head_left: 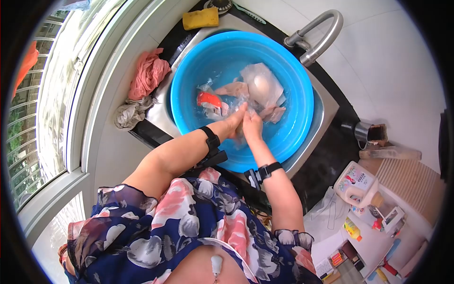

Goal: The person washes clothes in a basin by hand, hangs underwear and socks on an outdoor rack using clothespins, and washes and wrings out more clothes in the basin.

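Observation:
A large blue basin (pixel 182 90) sits in the metal sink, with water and wet plastic packaging inside. My left hand (pixel 235 121) and my right hand (pixel 253 127) meet low over its middle, fingers closed on crumpled clear plastic (pixel 243 100). Part of that plastic is hidden behind my fingers. Just left of my hands lies a red and white printed wrapper (pixel 209 100). Beyond them, a translucent white bag (pixel 261 83) shows a pale round shape. Pinkish plastic pieces (pixel 232 89) float nearby. Black straps circle both forearms.
A curved metal faucet (pixel 326 40) rises at the basin's far right. A yellow sponge (pixel 201 19) rests on the back ledge. Pink cloth (pixel 148 73) and a greyish cloth (pixel 131 115) lie at left by the window. At right stand a white jug (pixel 355 183) and several small bottles.

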Demonstrator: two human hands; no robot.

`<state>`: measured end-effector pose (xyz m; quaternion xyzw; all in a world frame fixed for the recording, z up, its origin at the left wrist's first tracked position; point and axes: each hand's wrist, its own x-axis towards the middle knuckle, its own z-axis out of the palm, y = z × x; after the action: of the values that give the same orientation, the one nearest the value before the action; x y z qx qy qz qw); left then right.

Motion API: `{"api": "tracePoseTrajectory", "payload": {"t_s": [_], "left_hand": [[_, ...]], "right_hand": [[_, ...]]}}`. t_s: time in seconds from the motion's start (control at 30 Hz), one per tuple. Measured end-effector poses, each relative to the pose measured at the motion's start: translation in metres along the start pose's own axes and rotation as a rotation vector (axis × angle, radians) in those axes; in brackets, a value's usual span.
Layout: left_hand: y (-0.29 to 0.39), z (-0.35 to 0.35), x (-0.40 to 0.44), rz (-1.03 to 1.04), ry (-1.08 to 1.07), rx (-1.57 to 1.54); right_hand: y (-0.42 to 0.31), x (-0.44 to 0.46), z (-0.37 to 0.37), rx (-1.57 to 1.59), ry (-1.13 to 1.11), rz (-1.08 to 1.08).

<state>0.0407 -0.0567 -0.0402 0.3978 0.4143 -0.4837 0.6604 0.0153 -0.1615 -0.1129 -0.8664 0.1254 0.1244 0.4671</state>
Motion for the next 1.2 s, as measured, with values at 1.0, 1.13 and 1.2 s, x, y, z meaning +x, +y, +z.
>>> {"api": "tracePoseTrajectory", "payload": {"t_s": [1.0,1.13,1.2], "left_hand": [[0.006,0.007,-0.062,0.402,-0.397,-0.008],[0.008,-0.005,-0.064,0.343,-0.605,0.102],[0.009,-0.012,-0.065,0.307,-0.678,0.243]], "right_hand": [[-0.110,-0.033,-0.057,1.101,0.245,0.186],[-0.088,-0.023,-0.065,0.982,-0.092,0.130],[-0.100,-0.026,-0.072,0.660,-0.106,-0.129]]}}
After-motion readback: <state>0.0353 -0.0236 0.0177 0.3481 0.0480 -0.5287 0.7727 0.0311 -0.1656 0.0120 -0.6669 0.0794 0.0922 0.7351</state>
